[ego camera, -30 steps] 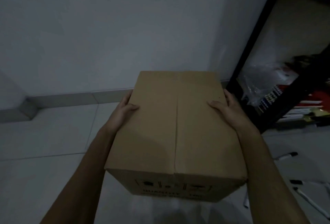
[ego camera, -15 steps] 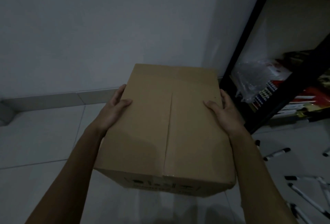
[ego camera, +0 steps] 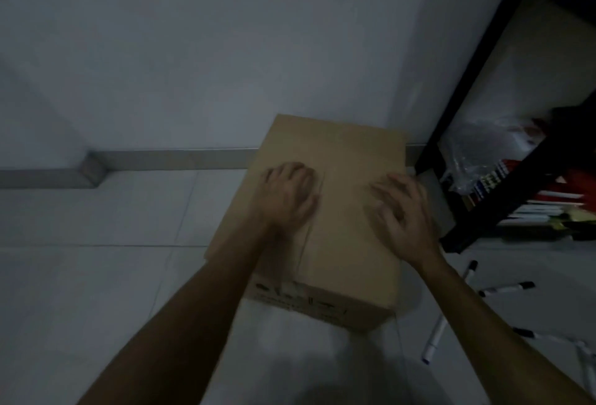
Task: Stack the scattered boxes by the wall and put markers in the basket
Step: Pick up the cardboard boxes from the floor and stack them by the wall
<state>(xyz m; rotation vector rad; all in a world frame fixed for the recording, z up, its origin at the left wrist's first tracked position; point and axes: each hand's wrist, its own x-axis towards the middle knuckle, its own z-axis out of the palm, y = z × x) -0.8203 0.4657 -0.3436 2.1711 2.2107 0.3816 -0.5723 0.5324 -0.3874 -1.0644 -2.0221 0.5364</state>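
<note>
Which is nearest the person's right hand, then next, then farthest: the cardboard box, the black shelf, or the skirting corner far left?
From the right hand:
1. Cardboard box, directly under the palm.
2. Black shelf, just to its right.
3. Skirting corner, far left by the wall.

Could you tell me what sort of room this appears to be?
Probably a storeroom corner: a bare white wall, a black shelf crammed with books and bags, and a cardboard box on the tiled floor.
</note>
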